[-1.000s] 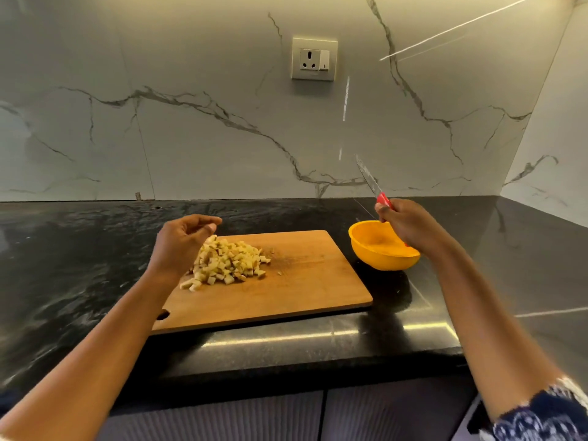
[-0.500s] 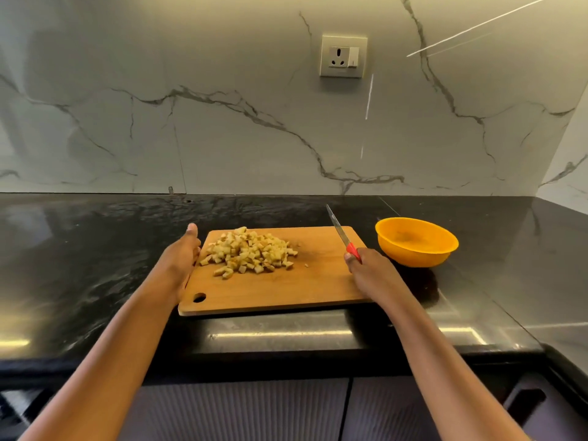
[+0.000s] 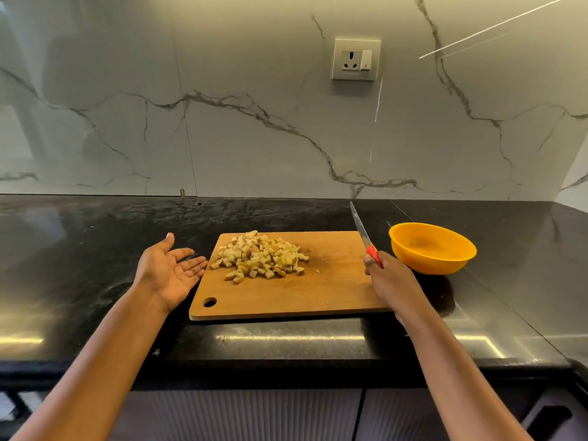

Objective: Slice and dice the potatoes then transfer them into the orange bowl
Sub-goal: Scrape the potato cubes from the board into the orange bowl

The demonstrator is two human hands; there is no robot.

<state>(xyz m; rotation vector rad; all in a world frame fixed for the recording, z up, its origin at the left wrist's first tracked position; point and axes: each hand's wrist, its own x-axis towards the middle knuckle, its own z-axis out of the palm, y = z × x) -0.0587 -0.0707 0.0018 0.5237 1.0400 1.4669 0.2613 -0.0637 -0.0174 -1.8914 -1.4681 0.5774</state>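
Black counter [image 3: 95, 249]: left hand [image 3: 168, 275] open, right hand [image 3: 391, 281] gripping knife [image 3: 362, 233] beside bowl [image 3: 432, 249].

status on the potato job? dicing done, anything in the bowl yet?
Dicing looks done: the potatoes sit as a pile of cubes on the board. In hand: the right hand grips the knife, blade up; the left hand is open, palm up, beside the board. Left: the transfer. The orange bowl looks empty.
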